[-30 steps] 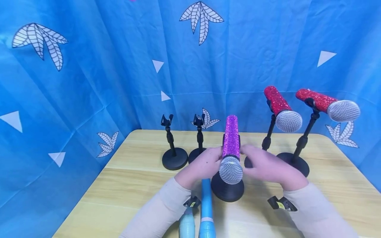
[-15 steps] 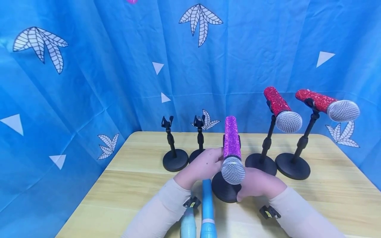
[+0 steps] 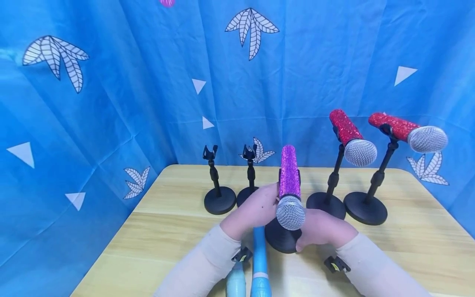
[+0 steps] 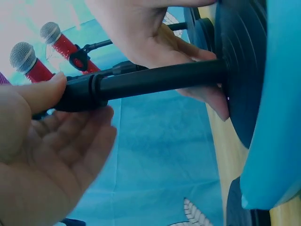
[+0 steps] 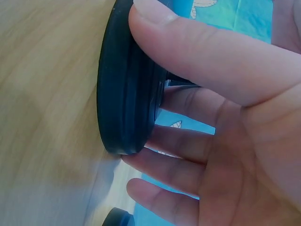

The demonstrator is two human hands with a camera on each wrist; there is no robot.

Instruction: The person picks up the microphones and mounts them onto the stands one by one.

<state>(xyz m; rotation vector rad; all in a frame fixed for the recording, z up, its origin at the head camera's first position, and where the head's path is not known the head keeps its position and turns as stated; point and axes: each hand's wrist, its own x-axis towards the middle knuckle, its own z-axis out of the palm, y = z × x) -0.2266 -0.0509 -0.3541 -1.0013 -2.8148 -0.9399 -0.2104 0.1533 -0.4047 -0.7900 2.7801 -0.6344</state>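
A glittery purple microphone [image 3: 289, 171] with a silver mesh head rests in the clip of a black microphone stand [image 3: 281, 238], its head tilted toward me. My left hand [image 3: 257, 207] holds the stand's upright; the left wrist view shows thumb and fingers around its thick collar [image 4: 82, 93]. Lower down, my right hand [image 3: 323, 228] grips the stand's round base [image 5: 123, 89], thumb on one side and fingers along the other. In the head view the microphone hides part of the upright and some fingertips.
Two stands with bare clips, a left one [image 3: 219, 201] and a nearer one [image 3: 251, 173], stand left. Red microphones [image 3: 346, 128] [image 3: 398, 126] sit on two stands at right. A blue tube-shaped object [image 3: 260, 258] and a pale teal one [image 3: 236, 284] lie in front.
My right hand has moved down from the upper part of the stand to its base. The left hand stays on the upright, and the purple microphone has barely shifted.
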